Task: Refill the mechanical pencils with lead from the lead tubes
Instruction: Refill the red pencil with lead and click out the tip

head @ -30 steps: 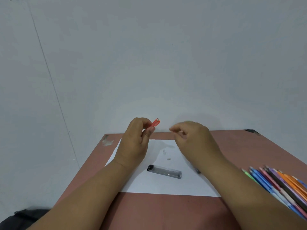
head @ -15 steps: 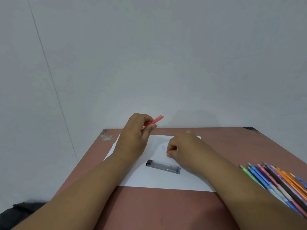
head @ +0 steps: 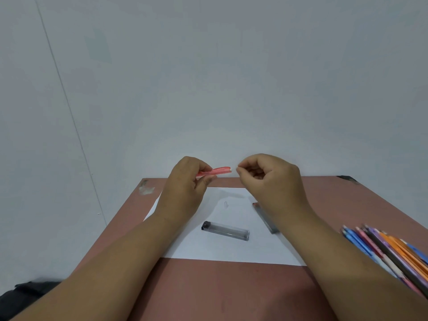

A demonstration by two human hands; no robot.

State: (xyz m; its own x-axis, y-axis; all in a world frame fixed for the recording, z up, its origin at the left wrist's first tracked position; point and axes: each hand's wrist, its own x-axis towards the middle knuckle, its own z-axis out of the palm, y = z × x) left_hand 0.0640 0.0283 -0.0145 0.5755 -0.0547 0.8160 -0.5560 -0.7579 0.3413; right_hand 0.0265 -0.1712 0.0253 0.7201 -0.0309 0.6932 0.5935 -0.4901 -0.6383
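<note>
Red mechanical pencil (head: 214, 171) held up above the far edge of the surface (head: 231, 290), lying roughly level, open end pointing right. Left hand (head: 185, 188) grips it, fingers and thumb curled round the barrel. Right hand (head: 271, 179) raised just beside the pencil's open end, thumb and forefinger pressed together as in a pinch; whatever sits between them is too small to make out. Other fingers curled.

Below, a white paper sheet (head: 208, 251) on the reddish-brown surface. Clear lead tube with black cap (head: 225, 230) lies on the sheet, near its middle. Second lead tube (head: 265, 216) lies at an angle to the right of it, partly hidden under the right wrist. Small clear bit (head: 226, 204) on the sheet farther back.

Bundle of coloured pencils (head: 389, 251) at the right edge, well apart from the sheet's middle.
</note>
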